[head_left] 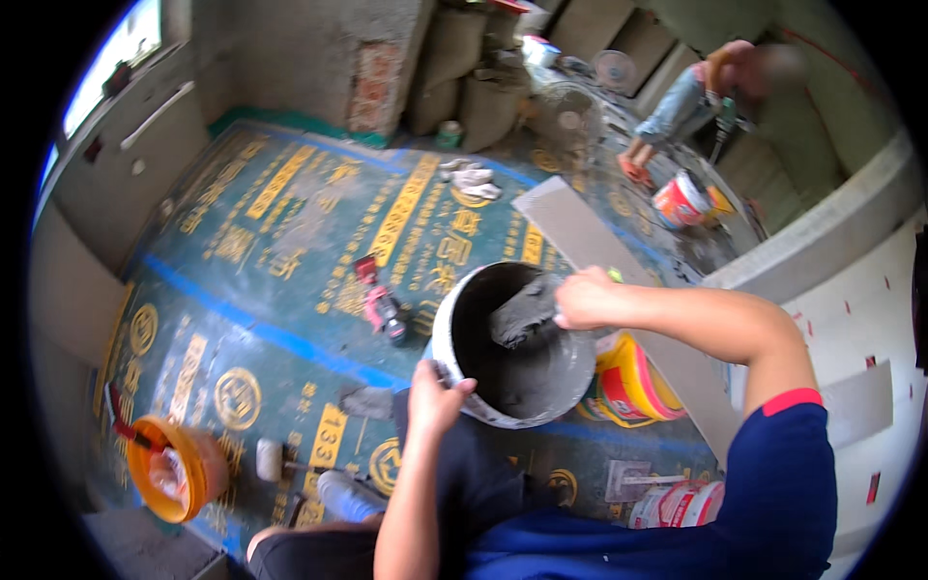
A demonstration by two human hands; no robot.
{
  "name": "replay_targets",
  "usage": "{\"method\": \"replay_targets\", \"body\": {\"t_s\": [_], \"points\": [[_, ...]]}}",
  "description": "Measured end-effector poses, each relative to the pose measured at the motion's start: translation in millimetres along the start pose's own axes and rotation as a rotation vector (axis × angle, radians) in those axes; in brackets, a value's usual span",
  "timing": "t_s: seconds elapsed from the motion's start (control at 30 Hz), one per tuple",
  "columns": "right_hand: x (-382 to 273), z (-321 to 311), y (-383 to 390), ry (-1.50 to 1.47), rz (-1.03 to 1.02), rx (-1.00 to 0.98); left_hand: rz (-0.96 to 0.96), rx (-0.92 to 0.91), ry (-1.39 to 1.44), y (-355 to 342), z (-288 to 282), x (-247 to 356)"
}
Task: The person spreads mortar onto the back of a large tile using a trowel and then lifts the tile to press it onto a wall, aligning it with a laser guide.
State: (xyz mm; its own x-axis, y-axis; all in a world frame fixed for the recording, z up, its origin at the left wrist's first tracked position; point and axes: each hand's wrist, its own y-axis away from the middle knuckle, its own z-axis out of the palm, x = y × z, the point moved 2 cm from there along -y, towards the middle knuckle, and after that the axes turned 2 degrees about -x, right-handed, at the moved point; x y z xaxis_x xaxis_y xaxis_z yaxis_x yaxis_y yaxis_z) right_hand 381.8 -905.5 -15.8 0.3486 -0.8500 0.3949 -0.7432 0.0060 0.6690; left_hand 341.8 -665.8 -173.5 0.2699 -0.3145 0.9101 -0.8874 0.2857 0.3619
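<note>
My left hand (435, 396) grips the left side of a white bucket (447, 333) holding grey mortar low inside. My right hand (585, 298) is closed on the handle of a trowel (520, 314), whose blade, coated in grey mortar, is inside the bucket near its upper right. A yellow bucket (643, 387) stands behind the white bucket's lower right, beside a long tile (551, 217). Left of the white bucket, a pink and black power tool (382, 314) lies on the printed green floor covering (242, 324).
An orange bucket (203, 474), a mallet (269, 459) and a notched trowel (623, 480) are low in view. White gloves (471, 179) lie toward the back. Another person (677, 101) bends over at upper right near a red-and-white bucket (681, 203). Walls (290, 58) bound the space.
</note>
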Motion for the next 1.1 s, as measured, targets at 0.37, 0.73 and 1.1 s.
{"method": "replay_targets", "body": {"t_s": [0.37, 0.73, 1.1], "points": [[-29.8, 80.5, -59.6, 0.201, -0.23, -0.734, 0.047, 0.068, 0.091, 3.6, 9.3, 14.2], [-15.6, 13.9, -29.5, -0.111, -0.037, -0.33, -0.036, 0.008, 0.074, 1.7, -1.3, 16.9], [-36.7, 108.3, -82.9, -0.054, -0.047, -0.184, -0.044, 0.068, -0.145, 9.3, 4.4, 32.9]]}}
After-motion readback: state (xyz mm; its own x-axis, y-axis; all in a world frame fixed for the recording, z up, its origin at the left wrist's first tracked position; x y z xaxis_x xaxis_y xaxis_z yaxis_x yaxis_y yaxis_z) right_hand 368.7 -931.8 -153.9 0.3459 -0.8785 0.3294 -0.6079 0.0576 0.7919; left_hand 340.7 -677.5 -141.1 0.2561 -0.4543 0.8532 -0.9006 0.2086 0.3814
